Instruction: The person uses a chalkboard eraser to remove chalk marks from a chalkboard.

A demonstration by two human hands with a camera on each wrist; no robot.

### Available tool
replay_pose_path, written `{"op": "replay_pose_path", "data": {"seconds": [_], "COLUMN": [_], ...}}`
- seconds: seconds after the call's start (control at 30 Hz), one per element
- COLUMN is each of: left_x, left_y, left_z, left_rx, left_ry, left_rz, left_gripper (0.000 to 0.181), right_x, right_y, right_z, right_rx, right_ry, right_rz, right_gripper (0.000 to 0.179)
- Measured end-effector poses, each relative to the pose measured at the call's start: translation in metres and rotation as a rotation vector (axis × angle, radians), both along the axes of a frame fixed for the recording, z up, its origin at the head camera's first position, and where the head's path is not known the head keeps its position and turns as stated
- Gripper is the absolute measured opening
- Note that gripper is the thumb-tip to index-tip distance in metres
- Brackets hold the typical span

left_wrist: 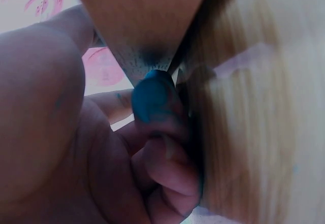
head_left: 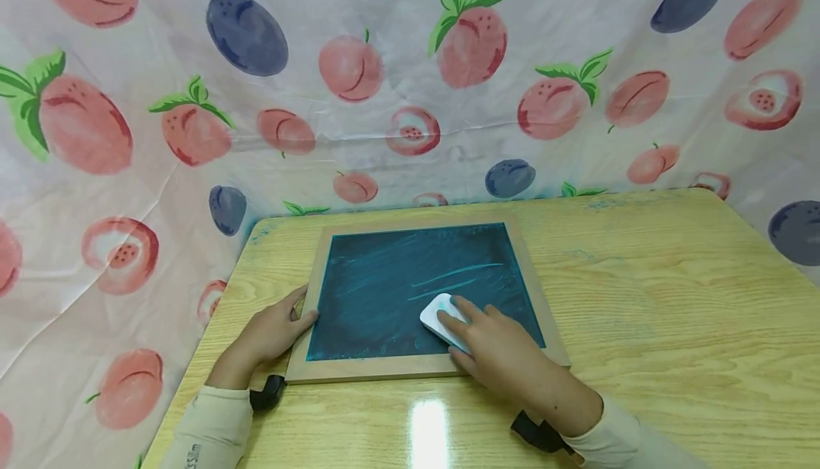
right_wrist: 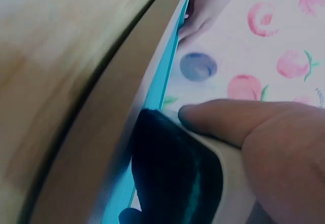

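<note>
Eraser: white-topped block [head_left: 440, 316] sitting on the near right part of the board face, well in from the left side; its dark side has a teal smear in the right wrist view, so I'd guess that's chalk picked up from the surface

Right hand [head_left: 502, 344]: fingers closed round the eraser from the right, a couple laid over the white top and the thumb down by the near edge; my read is that fingers on top let the hand push down, thumb there so it doesn't skid off

Chalkboard: dark panel [head_left: 371, 284] with a pale wooden frame [head_left: 359, 368], lying on the worktop with a long side facing the person, handy for both arms imo

Chalk marks: two brighter teal streaks [head_left: 458, 274] just far of the eraser, slanting up to the right, plus a hazy smear over much of the panel

Left hand [head_left: 272, 330]: gripping the board's left edge, thumb on the frame and fingers curled at the side, one fingertip [left_wrist: 152, 99] all teal; probably there so the board can't slide when the other hand rubs

Worktop: yellowish wood grain [head_left: 640, 312], some bluish dust near the far edge, lots of it stretching right of the board

Fruit-print cloth: pale sheet [head_left: 410, 63] hanging beyond the far edge and down the left, likely just a backdrop
</note>
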State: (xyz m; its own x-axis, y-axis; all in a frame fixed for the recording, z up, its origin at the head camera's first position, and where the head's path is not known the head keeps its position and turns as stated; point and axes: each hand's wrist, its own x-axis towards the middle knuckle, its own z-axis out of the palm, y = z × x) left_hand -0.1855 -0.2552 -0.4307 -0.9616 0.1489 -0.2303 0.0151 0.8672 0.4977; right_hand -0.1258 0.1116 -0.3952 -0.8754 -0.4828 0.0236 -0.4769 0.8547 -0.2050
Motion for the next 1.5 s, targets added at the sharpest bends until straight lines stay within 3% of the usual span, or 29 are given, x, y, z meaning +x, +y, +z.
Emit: {"op": "replay_pose_path", "data": {"seconds": [0.13, 0.3, 0.63, 0.93, 1.5], "left_x": [0.000, 0.000, 0.000, 0.001, 0.001], "left_y": [0.000, -0.001, 0.000, 0.000, 0.000], "left_z": [0.000, -0.001, -0.002, -0.002, 0.000], "left_rx": [-0.013, -0.017, -0.013, -0.020, -0.026], "left_ry": [0.009, 0.009, 0.001, 0.002, 0.003], "left_rz": [0.000, 0.001, 0.002, 0.001, -0.018], "left_gripper": [0.072, 0.072, 0.072, 0.072, 0.072], "right_x": [0.004, 0.001, -0.022, -0.040, -0.037], "right_y": [-0.002, 0.001, 0.024, 0.045, 0.041], "right_z": [-0.001, -0.002, -0.005, -0.004, -0.004], "right_rx": [-0.020, -0.023, -0.007, -0.028, 0.015], "right_ry": [-0.007, 0.008, 0.093, 0.108, 0.143], "right_rz": [0.034, 0.019, -0.070, -0.178, -0.133], "right_gripper": [0.051, 0.053, 0.052, 0.050, 0.050]}}
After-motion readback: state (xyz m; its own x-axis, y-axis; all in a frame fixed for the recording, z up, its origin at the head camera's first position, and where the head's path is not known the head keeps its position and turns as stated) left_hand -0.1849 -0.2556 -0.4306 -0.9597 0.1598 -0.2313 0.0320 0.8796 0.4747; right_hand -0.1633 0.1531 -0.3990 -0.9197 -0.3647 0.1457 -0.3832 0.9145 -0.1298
